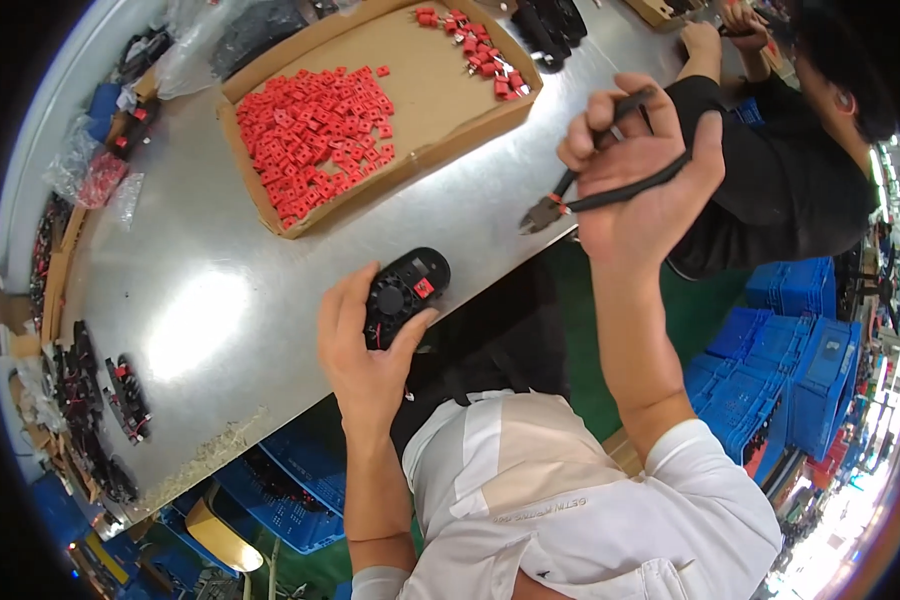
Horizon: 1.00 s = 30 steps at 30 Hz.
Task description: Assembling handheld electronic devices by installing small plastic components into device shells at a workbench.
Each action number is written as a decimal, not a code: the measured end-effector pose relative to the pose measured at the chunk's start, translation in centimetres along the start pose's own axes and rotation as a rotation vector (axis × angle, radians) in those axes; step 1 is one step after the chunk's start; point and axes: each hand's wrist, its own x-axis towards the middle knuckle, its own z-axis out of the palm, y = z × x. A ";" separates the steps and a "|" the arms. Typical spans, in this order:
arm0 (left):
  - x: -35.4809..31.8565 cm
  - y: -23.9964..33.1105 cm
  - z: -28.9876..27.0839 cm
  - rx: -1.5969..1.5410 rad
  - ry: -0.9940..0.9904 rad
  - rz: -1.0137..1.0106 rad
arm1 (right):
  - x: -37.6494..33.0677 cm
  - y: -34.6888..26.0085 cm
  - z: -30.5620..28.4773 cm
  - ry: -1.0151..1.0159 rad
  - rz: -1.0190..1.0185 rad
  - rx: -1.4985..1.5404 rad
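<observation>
Between the thumb and fingers of my left hand (365, 345) is a black oval plastic housing (408, 290) with a round fan-like part and a small red piece set in it. It is held over the near edge of the metal table. My right hand (645, 165), raised to the right, grips a pair of cutting pliers (544, 213) with black handles; their jaws point down and left, apart from the housing. Beyond both hands lies a shallow cardboard tray (440, 150), with a heap of small red plastic pieces (310, 135) at its left and several red parts with metal pins (485, 60) at its far right.
Black housings with wires (125, 400) lie at the table's left end, beside plastic bags (95, 180). Blue crates (770, 350) are stacked at the right; another blue crate (300, 490) sits below the table edge. A co-worker in black (780, 180) works at the far right.
</observation>
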 end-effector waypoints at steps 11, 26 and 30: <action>-1.1 0.5 -4.2 0.052 -0.029 0.021 | -1.4 2.0 0.2 -0.461 -0.261 -0.564; -6.6 -2.2 -28.8 0.325 0.064 -0.129 | -6.2 3.2 8.6 -1.255 -0.595 -1.326; -3.2 -2.8 -28.1 0.398 0.082 -0.150 | -2.2 1.0 5.7 -1.245 -0.563 -1.371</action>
